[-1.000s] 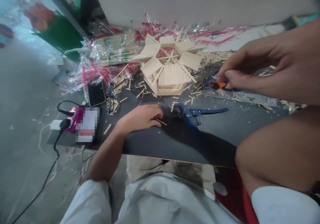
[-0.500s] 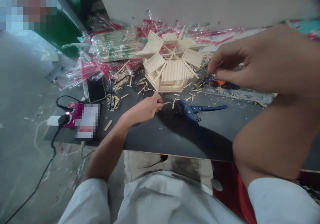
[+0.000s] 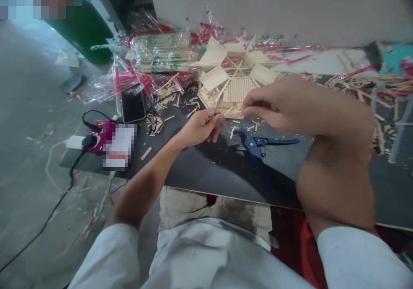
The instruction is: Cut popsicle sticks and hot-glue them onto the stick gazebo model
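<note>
Since the earlier frame, the person's right hand (image 3: pixel 280 106) is coming leftward to the near right edge of the pale wooden-stick model with fanned roof panels (image 3: pixel 238 90), while the left hand (image 3: pixel 203 127) is rising to its near left edge. The left fingers are pinching, apparently gripping a short thin wooden stick (image 3: pixel 228 111); the right thumb and forefinger are nearly meeting, but whether anything is sitting between them cannot be told. Nor can any contact with the model. Just nearer, a blue-handled cutter (image 3: pixel 257 144) is lying on the dark grey worktop (image 3: pixel 190 170). Left of the model, loose stick offcuts (image 3: pixel 157 123) are scattering beside a black-screened phone (image 3: pixel 133 106); a magenta power adapter (image 3: pixel 105 133) is resting farther left. Plastic-wrapped stick bundles (image 3: pixel 161 52) are lying on the far left.
</note>
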The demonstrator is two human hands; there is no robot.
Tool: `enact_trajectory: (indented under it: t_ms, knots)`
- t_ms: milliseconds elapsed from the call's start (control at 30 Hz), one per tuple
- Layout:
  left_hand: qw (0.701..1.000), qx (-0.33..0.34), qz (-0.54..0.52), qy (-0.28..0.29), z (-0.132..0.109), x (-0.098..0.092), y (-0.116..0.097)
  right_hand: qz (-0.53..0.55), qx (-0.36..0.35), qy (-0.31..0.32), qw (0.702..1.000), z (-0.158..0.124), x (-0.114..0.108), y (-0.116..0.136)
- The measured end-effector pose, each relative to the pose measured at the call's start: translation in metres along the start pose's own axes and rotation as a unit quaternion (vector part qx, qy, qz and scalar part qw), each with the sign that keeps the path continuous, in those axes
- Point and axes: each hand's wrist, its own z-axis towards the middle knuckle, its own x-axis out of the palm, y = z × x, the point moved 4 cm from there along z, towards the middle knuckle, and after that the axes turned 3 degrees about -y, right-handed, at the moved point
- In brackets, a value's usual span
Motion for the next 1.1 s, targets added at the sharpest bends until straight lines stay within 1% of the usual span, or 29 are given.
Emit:
enact_trajectory:
  t_ms: [100, 200, 267, 333, 367, 433, 567, 733, 900, 1033, 1100]
  knots:
    - [0.999, 0.036, -0.025, -0.011, 0.000, 0.003, 0.001, 0.070, -0.023, 0.045, 0.996, 0.000, 0.000, 0.011]
    - [0.995, 0.070, -0.077, -0.006, -0.001, 0.006, -0.002, 0.106, -0.011, 0.063, 0.992, 0.000, -0.012, 0.024]
    - [0.992, 0.074, -0.101, 0.016, -0.003, 0.008, -0.006, 0.087, 0.018, 0.044, 0.995, 0.002, -0.024, 0.028]
    - [0.990, 0.070, -0.114, 0.036, -0.004, 0.011, -0.009, 0.060, 0.039, -0.003, 0.997, 0.006, -0.037, 0.030]
    - [0.990, 0.066, -0.117, 0.036, -0.005, 0.011, -0.010, 0.051, 0.047, -0.025, 0.997, 0.009, -0.041, 0.030]
    - [0.991, 0.054, -0.119, 0.015, -0.004, 0.009, -0.010, 0.052, 0.059, -0.050, 0.996, 0.015, -0.045, 0.027]
    - [0.993, 0.031, -0.098, -0.052, -0.004, 0.005, -0.010, 0.092, 0.069, -0.063, 0.991, 0.026, -0.037, 0.008]
    - [0.995, 0.018, -0.051, -0.079, -0.007, 0.007, -0.018, 0.101, 0.073, -0.080, 0.989, 0.039, -0.019, -0.018]
    - [0.992, -0.025, -0.025, -0.122, -0.007, 0.008, -0.017, 0.132, 0.022, -0.081, 0.988, 0.049, -0.008, -0.018]
    - [0.992, -0.059, -0.026, -0.112, -0.004, 0.010, -0.019, 0.119, 0.030, -0.075, 0.990, 0.053, -0.006, -0.017]
    - [0.990, -0.076, -0.024, -0.118, -0.003, 0.011, -0.023, 0.112, 0.036, -0.078, 0.990, 0.053, -0.007, -0.017]
